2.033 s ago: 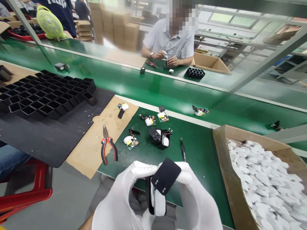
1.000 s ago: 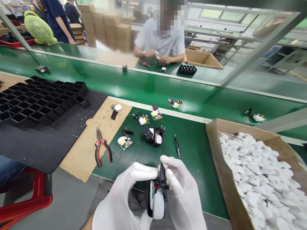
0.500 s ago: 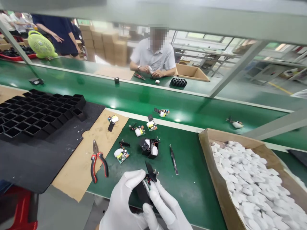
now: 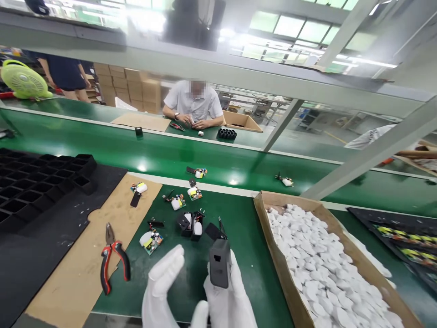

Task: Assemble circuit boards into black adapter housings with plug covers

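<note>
My right hand (image 4: 229,294), in a white glove, grips a black plastic adapter case (image 4: 219,269), its end with a small rectangular hole facing me. A black flap (image 4: 213,231) sticks out at its far end. My left hand (image 4: 164,282), also gloved, is apart from the case, thumb and fingers spread with nothing between them. Just beyond the case lie tweezers (image 4: 221,224), partly hidden by it. Filled black cases (image 4: 191,225) stand ahead of my hands. A circuit board (image 4: 151,240) with white filler lies to their left, and several similar boards (image 4: 177,202) lie farther off.
Red-and-black pliers (image 4: 114,255) rest on brown paper (image 4: 77,255) at left. Many empty black cases (image 4: 41,182) stand on a dark board. At right is a cardboard box (image 4: 273,255) of white pieces. Beyond the green belt (image 4: 164,157), a person (image 4: 194,107) sits working.
My left hand has let go of the case and moved left. My right hand has turned the case so its holed end faces me. The view has tilted up and swung right.
</note>
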Demonstrator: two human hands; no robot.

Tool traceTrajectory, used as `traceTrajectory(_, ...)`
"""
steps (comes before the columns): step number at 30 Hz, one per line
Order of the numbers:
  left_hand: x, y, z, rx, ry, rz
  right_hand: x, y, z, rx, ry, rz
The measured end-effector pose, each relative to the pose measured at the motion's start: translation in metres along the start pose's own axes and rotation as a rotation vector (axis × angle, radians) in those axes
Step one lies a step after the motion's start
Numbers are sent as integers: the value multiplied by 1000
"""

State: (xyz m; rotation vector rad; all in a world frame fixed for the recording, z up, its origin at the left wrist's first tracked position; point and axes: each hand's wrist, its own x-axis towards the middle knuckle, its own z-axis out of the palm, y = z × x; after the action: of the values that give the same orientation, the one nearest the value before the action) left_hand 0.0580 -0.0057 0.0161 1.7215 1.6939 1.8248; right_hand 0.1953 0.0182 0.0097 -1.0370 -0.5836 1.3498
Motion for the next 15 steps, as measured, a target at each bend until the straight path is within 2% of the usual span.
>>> traceTrajectory(3,-8,-14,-1,-20,-65,-112,-4,4,3,238,33,219)
traceTrajectory(6,-14,-27,0,31,-166,-150,-9,9,5,463,141,330)
traceTrajectory(9,-17,-32,0,61,-214,-142,-13,10,6,501,81,437)
traceTrajectory(15,-17,-31,-1,21,-227,-182,-25,7,17,514,119,349)
